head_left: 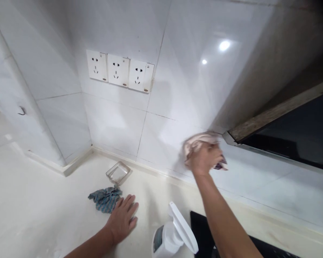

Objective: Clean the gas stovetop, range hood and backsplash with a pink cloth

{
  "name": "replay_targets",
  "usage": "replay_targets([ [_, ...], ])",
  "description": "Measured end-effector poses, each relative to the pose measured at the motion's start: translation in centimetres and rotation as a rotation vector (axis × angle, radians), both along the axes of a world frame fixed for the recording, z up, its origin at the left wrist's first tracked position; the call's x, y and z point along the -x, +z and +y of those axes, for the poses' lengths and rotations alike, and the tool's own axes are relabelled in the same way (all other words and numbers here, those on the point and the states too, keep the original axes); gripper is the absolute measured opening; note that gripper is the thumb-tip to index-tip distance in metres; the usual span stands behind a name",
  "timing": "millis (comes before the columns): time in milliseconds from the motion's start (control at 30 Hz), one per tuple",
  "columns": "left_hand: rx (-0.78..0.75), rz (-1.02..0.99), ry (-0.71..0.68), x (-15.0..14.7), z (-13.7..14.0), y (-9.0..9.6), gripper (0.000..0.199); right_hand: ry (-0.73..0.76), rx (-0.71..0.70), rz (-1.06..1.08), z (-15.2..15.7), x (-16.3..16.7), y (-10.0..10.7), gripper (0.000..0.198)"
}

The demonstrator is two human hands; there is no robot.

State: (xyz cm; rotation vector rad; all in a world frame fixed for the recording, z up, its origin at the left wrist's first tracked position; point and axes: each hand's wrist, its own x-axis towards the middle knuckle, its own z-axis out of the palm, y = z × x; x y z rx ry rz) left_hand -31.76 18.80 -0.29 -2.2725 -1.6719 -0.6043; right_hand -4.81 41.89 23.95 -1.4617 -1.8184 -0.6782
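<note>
My right hand (204, 157) presses a pale pinkish cloth (197, 139) against the white tiled wall (169, 136); hand and cloth are slightly blurred. A dark corner of the cloth hangs out below the fingers. My left hand (122, 218) lies flat on the cream countertop (51, 200) with its fingers apart. Just left of its fingertips sits a crumpled blue-and-grey cloth (106, 199). A small clear rectangular dish (118, 172) stands behind that cloth, close to the wall. Between my arms is a white spray bottle (171, 234), its lower part cut off by the frame.
Several white wall sockets (121, 71) sit in a row above the counter. At the right, a dark-panelled appliance (293, 132) juts out from the wall, its lower corner near my right hand. A black surface (201, 229) lies under my right forearm. A hook (22, 111) is at the left.
</note>
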Motion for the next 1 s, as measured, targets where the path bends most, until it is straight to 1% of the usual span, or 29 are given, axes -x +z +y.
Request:
replay_targets([
  [67, -0.016, 0.007, -0.001, 0.0, -0.1, 0.0, 0.048, 0.012, 0.024, -0.13, -0.6, 2.6, -4.3, 0.033],
  [133, -0.027, 0.009, 0.002, 0.0, -0.1, -0.1, 0.047, 0.137, 0.091, -0.39, -1.6, 3.7, -8.9, 0.034],
  [167, -0.028, 0.009, 0.005, 0.0, -0.2, -0.2, 0.047, 0.2, 0.133, -0.506, -2.2, 3.5, -10.8, 0.034],
  [200, -0.027, 0.008, 0.008, 0.0, -0.2, -0.3, 0.048, 0.24, 0.17, -0.58, -2.6, 2.9, -12.2, 0.035],
  [233, -0.022, 0.006, 0.012, 0.0, -0.2, -0.4, 0.049, 0.242, 0.197, -0.612, -3.0, 2.1, -13.0, 0.034],
  [267, -0.014, 0.004, 0.015, 0.0, -0.2, -0.4, 0.05, 0.213, 0.208, -0.611, -3.1, 1.0, -13.2, 0.033],
  [300, -0.005, 0.0, 0.017, 0.0, -0.2, -0.5, 0.051, 0.161, 0.198, -0.584, -3.1, 0.0, -12.6, 0.031],
  [333, 0.004, -0.004, 0.019, -0.1, -0.1, -0.5, 0.051, 0.097, 0.168, -0.541, -3.0, -0.9, -11.3, 0.029],
  [367, 0.011, -0.011, 0.022, -0.1, -0.1, -0.4, 0.052, 0.027, 0.123, -0.484, -2.8, -1.5, -9.5, 0.027],
  [433, 0.02, -0.018, 0.021, -0.1, -0.1, -0.3, 0.052, -0.101, 0.014, -0.337, -2.2, -1.9, -5.0, 0.026],
  [500, 0.025, -0.022, 0.02, -0.1, -0.1, -0.1, 0.051, -0.168, -0.086, -0.186, -1.6, -1.2, -1.0, 0.026],
  [533, 0.026, -0.023, 0.018, -0.1, -0.1, 0.0, 0.051, -0.177, -0.123, -0.132, -1.4, -0.7, 0.2, 0.027],
  [567, 0.026, -0.023, 0.016, -0.2, -0.1, 0.0, 0.051, -0.175, -0.148, -0.1, -1.3, -0.2, 0.7, 0.027],
  [600, 0.025, -0.025, 0.016, -0.2, -0.1, 0.0, 0.052, -0.164, -0.156, -0.102, -1.3, 0.3, 0.4, 0.027],
  [633, 0.021, -0.027, 0.018, -0.2, -0.1, 0.0, 0.051, -0.147, -0.144, -0.136, -1.4, 0.7, -0.6, 0.026],
  [667, 0.018, -0.029, 0.019, -0.2, -0.1, 0.0, 0.051, -0.116, -0.113, -0.199, -1.6, 0.9, -2.2, 0.025],
  [700, 0.017, -0.03, 0.02, -0.2, -0.1, 0.0, 0.051, -0.069, -0.063, -0.285, -2.0, 1.0, -4.3, 0.024],
  [767, 0.02, -0.032, 0.021, -0.2, -0.1, -0.1, 0.051, 0.053, 0.071, -0.47, -2.9, 0.7, -8.6, 0.024],
  [800, 0.022, -0.033, 0.019, -0.2, -0.1, -0.2, 0.051, 0.105, 0.142, -0.54, -3.3, 0.5, -10.4, 0.025],
  [833, 0.024, -0.033, 0.017, -0.2, -0.1, -0.2, 0.051, 0.137, 0.208, -0.584, -3.7, 0.3, -11.6, 0.027],
  [867, 0.024, -0.033, 0.016, -0.2, -0.1, -0.3, 0.052, 0.146, 0.263, -0.598, -4.1, 0.2, -12.1, 0.028],
  [900, 0.022, -0.033, 0.015, -0.1, -0.1, -0.4, 0.053, 0.135, 0.307, -0.583, -4.3, 0.1, -11.9, 0.028],
  [933, 0.018, -0.032, 0.014, -0.1, 0.0, -0.5, 0.053, 0.115, 0.34, -0.541, -4.5, 0.1, -11.0, 0.029],
  [967, 0.012, -0.032, 0.014, 0.0, 0.0, -0.5, 0.052, 0.09, 0.366, -0.473, -4.6, 0.2, -9.5, 0.028],
  [1000, 0.003, -0.032, 0.012, 0.0, 0.0, -0.5, 0.052, 0.068, 0.384, -0.379, -4.6, 0.5, -7.5, 0.027],
])
